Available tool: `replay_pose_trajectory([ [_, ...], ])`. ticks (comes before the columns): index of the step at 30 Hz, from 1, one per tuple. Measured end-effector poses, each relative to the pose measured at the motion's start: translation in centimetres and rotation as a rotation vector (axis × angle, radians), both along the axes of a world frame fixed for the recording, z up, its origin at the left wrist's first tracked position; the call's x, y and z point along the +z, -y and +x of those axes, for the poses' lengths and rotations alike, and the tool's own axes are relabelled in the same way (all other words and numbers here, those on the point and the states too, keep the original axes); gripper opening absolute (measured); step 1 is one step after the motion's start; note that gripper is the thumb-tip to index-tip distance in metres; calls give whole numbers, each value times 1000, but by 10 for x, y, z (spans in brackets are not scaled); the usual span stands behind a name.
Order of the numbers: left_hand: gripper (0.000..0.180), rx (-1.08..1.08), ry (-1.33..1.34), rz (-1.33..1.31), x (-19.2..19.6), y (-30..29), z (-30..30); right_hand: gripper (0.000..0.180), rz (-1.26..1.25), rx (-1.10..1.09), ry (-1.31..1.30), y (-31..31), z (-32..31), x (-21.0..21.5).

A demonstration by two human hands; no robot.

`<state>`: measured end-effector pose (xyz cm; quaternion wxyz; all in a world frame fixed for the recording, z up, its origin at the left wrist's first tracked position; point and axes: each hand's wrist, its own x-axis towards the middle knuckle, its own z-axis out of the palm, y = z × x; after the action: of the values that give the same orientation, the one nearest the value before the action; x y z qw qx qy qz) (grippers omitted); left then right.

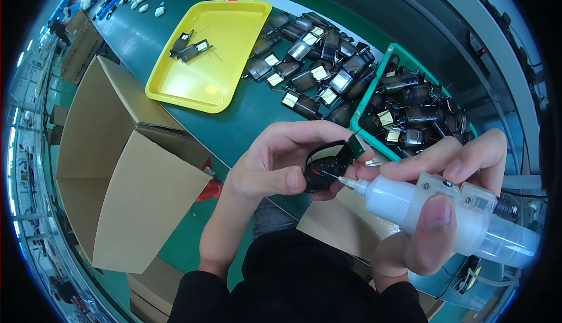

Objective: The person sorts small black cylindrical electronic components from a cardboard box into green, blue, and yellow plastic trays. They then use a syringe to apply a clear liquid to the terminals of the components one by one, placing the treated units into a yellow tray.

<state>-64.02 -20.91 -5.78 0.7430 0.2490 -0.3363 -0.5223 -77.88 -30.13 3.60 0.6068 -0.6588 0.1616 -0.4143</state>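
Note:
My left hand (266, 159) grips a rounded black housing (320, 174) between thumb and fingers. A small green circuit board (355, 147) on a black cable sticks up beside it, and thin red wires show. My right hand (434, 229) is wrapped round a white, translucent dispensing syringe (391, 201), held nearly level with its needle pointing left. The needle tip is at the housing's face; whether it touches cannot be made out. A clear bracket (432, 189) is fixed round the syringe barrel.
Beyond my hands, black cylindrical parts (304, 80) lie heaped on the green table. More fill a green basket (374, 86) at the right. A yellow tray (193, 89) holds two parts. Open cardboard boxes (137, 206) stand at the left; small white pieces (159, 11) lie far left.

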Motion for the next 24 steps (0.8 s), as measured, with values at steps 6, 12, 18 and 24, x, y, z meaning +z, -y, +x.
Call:
replay_pose_trajectory([
  [6,78,39,20,-4,2,1,-1,37,-53,46,-72,6,-4,-4],
  [12,78,76,48,-2,0,-1,0,38,-106,142,-101,13,-7,-3],
  [18,77,100,54,-9,1,-2,-1,37,-155,188,-162,15,-11,-1],
  [24,78,111,66,19,2,-4,1,38,-140,200,-202,14,-13,1],
])
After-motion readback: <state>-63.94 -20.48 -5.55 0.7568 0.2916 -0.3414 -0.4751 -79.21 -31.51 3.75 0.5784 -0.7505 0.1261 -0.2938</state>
